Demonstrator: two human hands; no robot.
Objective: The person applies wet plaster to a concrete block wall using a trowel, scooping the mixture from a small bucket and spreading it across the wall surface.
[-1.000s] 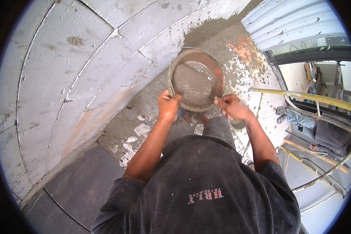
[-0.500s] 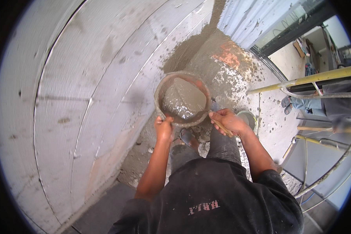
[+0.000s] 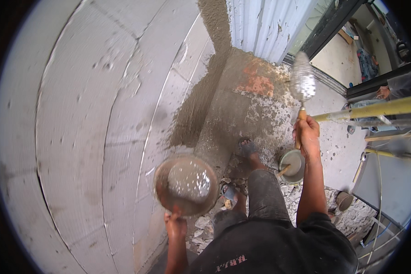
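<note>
Scene brightly, evenly lit; trowel (image 3: 303, 82) and pan (image 3: 172, 197) blurred; mortar (image 3: 189, 180) flecked with glare; wall (image 3: 89, 137) lines bent; corners blackened.

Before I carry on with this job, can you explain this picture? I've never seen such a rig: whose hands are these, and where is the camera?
There is no machine here: these are a person's two bare hands. The camera sits on their head and looks down through a fisheye lens, so straight edges bend. Picture left is their left.

The left hand holds a basin by its near edge, with wet grey mortar inside. The right hand grips a trowel by its handle, blade pointing away.

On the ground stands a bucket with a stick-like handle in it; rubble lies near the feet.
</note>
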